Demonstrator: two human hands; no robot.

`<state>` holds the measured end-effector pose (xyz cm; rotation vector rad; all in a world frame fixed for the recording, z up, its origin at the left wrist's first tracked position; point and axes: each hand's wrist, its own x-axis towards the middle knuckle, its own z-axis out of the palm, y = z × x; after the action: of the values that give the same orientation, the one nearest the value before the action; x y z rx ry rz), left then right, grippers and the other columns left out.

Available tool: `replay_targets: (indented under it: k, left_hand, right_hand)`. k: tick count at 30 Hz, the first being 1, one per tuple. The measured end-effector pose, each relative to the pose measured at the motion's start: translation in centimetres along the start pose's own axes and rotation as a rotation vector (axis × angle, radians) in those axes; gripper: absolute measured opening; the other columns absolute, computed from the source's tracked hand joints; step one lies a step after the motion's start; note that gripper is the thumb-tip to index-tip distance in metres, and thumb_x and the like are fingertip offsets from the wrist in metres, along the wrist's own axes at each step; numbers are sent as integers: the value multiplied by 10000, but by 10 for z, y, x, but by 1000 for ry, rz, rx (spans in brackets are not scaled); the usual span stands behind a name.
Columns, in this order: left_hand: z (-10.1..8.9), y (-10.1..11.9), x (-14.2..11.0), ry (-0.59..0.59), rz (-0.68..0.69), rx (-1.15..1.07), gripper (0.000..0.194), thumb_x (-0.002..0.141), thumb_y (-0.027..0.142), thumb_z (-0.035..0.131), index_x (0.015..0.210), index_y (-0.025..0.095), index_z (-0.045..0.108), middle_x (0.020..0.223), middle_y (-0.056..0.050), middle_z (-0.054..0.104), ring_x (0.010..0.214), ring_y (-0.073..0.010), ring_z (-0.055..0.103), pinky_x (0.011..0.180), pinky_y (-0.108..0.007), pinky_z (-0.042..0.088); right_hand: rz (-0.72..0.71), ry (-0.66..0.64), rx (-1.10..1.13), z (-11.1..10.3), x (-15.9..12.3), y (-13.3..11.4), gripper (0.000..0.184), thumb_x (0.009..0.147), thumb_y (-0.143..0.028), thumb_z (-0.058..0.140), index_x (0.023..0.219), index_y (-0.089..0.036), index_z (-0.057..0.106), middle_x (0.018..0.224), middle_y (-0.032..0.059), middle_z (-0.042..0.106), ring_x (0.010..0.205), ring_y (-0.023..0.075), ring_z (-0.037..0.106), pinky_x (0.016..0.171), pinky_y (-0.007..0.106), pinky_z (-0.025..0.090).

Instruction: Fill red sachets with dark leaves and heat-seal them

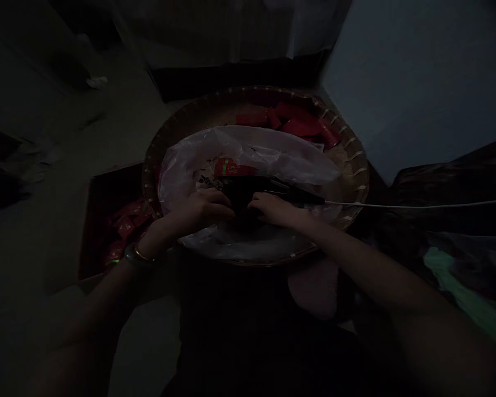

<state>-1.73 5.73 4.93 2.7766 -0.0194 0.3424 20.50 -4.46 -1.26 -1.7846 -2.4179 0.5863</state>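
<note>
The picture is very dark. My left hand (209,207), with bangles at the wrist, has its fingers curled together at the edge of a black shape (240,196). Facing it from the other side, my right hand (273,208) is also closed, fingertips bent inward; what either hand grips is lost in shadow. Just beyond my right hand lies a long black device (297,192) with a white cord (397,206) running right. A red packet (233,166) with gold and green print rests beyond the black shape, on clear plastic sheeting (186,149) among dark loose bits.
A round woven bamboo tray (361,165) sits before me, with several red packets (301,120) at its far side. Left of it, a box (86,231) contains more red packets (126,226). A pale wall or panel (397,82) stands at right, near a green cloth or bag (454,281).
</note>
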Motion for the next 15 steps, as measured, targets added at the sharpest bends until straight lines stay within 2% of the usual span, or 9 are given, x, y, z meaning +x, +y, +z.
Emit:
replay_targets:
  k: [3,5,9,12,15]
  left_hand:
    - [3,-2,-1,20,1,2,275,945,288,462,958,212,725,946,-87,680,838,-157,608,742,-267,475]
    - [4,-2,-1,24,-1,0,260,940,276,473,956,208,723,943,-86,683,833,-154,614,744,-265,481]
    - [3,-1,1,12,-24,-7,244,934,276,484,976,186,707,991,-100,686,867,-165,627,775,-282,502]
    - [3,-1,2,11,-33,2,249,939,274,471,988,173,693,1030,-109,684,904,-175,630,806,-303,514]
    - [5,-3,1,33,-24,5,245,940,269,465,986,165,683,1063,-117,680,924,-182,632,822,-323,520]
  right_hand:
    - [10,-14,19,-3,0,-1,187,799,-74,593,951,-146,675,985,76,594,876,170,579,752,257,427]
    - [9,-7,32,-3,-2,-1,197,797,-89,606,972,-147,675,997,77,595,886,173,580,757,257,428]
    - [-25,-4,11,-2,-6,-5,385,764,-86,648,1141,-162,631,1097,100,583,991,205,565,811,281,428]
    - [-14,-31,-19,-2,-5,-7,263,833,-68,544,1043,-151,678,1039,97,612,933,189,586,772,267,426]
    - [9,-37,-28,-3,-2,-6,237,854,-61,492,934,-131,704,979,98,642,873,174,608,742,253,427]
